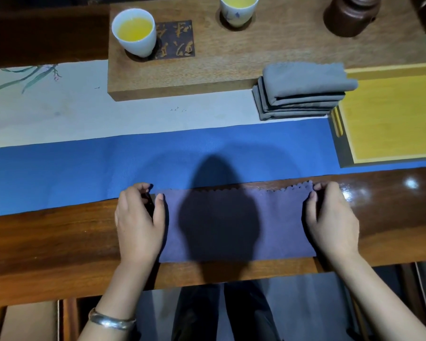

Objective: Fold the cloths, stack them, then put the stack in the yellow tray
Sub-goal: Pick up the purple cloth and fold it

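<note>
- Cloth (236, 225) lay flat on the counter (47, 239) at about six o'clock, a purple-grey rectangle with its scalloped edge along the far side, partly under your head's shadow.
- Your left hand (138, 222) sat on the cloth's nine o'clock end, thumb on top of the fabric and fingers curled at the far corner, so it looked to be pinching that corner.
- Your right hand (330, 217) mirrored it at the three o'clock end, thumb on top and fingers curled round the far corner in a pinch.
- Stack (303, 89) of grey folded cloths stood at about one o'clock, several layers high, touching the front edge of the wooden tea board (231, 60) and just beside the yellow tray (389, 114).
- That yellow tray sat at two o'clock and held no cloth in the part that showed; the stack was next to it, not in it.
- Progress, as I judged it: most of the folding was done, since the stack was already built, and this cloth looked like it was partway through its own folds.
- Left for you: finish folding this cloth, set it on the stack, then carry the whole stack into the tray.
- Two cups of yellow liquid (134, 33) stood on the board at twelve o'clock, well apart from your hands.
</note>
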`<state>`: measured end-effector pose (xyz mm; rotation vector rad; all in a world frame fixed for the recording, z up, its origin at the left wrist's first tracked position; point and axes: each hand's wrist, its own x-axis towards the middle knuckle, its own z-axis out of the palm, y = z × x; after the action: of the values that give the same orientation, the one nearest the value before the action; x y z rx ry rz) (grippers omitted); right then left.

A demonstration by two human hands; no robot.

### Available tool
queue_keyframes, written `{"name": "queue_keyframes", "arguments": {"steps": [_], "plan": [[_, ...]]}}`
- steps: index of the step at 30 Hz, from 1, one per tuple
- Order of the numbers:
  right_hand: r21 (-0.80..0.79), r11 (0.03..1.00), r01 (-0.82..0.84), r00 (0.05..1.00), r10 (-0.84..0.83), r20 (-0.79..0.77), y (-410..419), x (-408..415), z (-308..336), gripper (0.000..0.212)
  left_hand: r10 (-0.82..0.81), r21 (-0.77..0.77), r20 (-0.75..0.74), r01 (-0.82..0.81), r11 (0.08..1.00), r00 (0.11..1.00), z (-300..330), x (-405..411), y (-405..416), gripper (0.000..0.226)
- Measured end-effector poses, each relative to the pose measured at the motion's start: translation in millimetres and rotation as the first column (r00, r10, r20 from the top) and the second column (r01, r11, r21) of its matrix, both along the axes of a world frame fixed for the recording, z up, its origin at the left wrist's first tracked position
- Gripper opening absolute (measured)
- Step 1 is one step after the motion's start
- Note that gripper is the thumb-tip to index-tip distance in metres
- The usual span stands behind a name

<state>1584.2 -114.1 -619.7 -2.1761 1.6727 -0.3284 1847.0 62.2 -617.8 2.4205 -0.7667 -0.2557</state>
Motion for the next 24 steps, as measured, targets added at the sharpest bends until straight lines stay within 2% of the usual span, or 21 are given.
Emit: {"name": "queue_keyframes", "arguments": {"steps": [2, 5, 8, 11, 14, 18, 21, 24], "plan": [[0.056, 0.998, 0.004, 0.998, -0.007, 0.061, 1.1, -3.7, 5.8, 0.013, -0.033, -0.033, 0.007, 0.033, 0.999, 0.999, 3.5, -4.6, 12.6, 0.023], [0.001, 0.998, -0.055, 0.995, 0.055, 0.080, 14.4, -17.4, 19.8, 0.020, -0.174, -0.051, -0.038, 0.172, 0.984, 0.984, 11.9, -14.3, 44.1, 0.028], [0.016, 0.970, -0.241, 0.968, 0.239, 0.080, 35.6, -40.5, 31.4, 0.033, -0.397, -0.005, -0.091, 0.398, 0.917, 0.914, 16.2, -22.0, 76.2, 0.032], [0.130, 0.880, -0.457, 0.888, 0.460, 0.007, 44.9, -65.3, 33.2, 0.046, -0.500, 0.062, -0.107, 0.508, 0.859, 0.860, 13.5, -19.4, 95.0, 0.036], [0.159, 0.816, -0.556, 0.805, 0.576, -0.144, 43.8, -79.0, 30.5, 0.044, -0.525, 0.103, -0.064, 0.529, 0.842, 0.849, 11.6, -13.0, 98.7, 0.035], [0.097, 0.809, -0.579, 0.789, 0.587, -0.180, 35.2, -77.4, 28.8, 0.034, -0.557, 0.125, -0.002, 0.553, 0.824, 0.830, 8.7, -8.6, 89.9, 0.033], [0.098, 0.821, -0.562, 0.812, 0.570, -0.127, 31.5, -72.4, 30.3, 0.029, -0.515, 0.078, -0.007, 0.513, 0.855, 0.857, 7.3, -9.4, 85.6, 0.030], [0.115, 0.866, -0.487, 0.873, 0.487, 0.035, 32.0, -71.8, 37.3, 0.024, -0.459, -0.016, -0.071, 0.459, 0.888, 0.886, 10.0, -12.9, 87.7, 0.030]]}}
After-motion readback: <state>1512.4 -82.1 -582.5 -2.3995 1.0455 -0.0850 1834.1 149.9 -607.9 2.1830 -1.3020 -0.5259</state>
